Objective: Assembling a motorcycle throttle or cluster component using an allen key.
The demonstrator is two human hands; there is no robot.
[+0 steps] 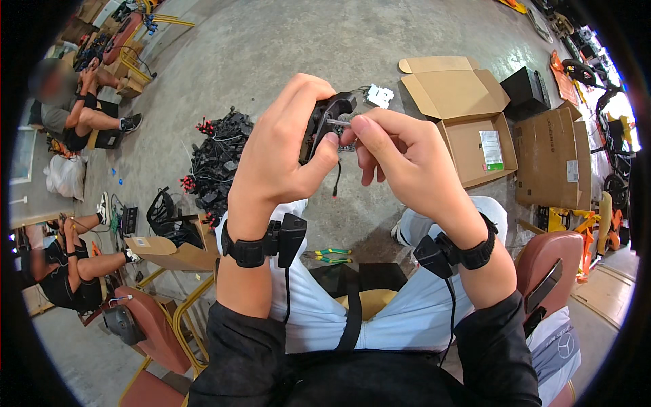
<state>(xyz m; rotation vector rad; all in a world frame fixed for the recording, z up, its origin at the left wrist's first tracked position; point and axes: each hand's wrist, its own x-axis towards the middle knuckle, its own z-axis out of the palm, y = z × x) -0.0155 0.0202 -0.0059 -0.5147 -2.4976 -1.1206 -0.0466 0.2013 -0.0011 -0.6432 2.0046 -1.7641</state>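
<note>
In front of my chest, my left hand (281, 146) grips a curved black plastic housing (342, 104), its thumb pressed along the near side. A thin black cable (339, 173) with a reddish tip dangles below it. Thumb and forefinger of my right hand (413, 149) pinch a slim metal rod (337, 123), which points left against the housing. Whether the rod's tip sits in a hole I cannot tell. Part of the housing is hidden behind my left fingers. Each wrist wears a black strap with a small device.
A heap of black parts with red-tipped wires (227, 152) lies on the floor to the left. To the right are an open cardboard box (453, 142), a tall carton (550, 159) and a black box (525, 93). Green-yellow pliers (332, 256) lie below my hands. Two people sit at left.
</note>
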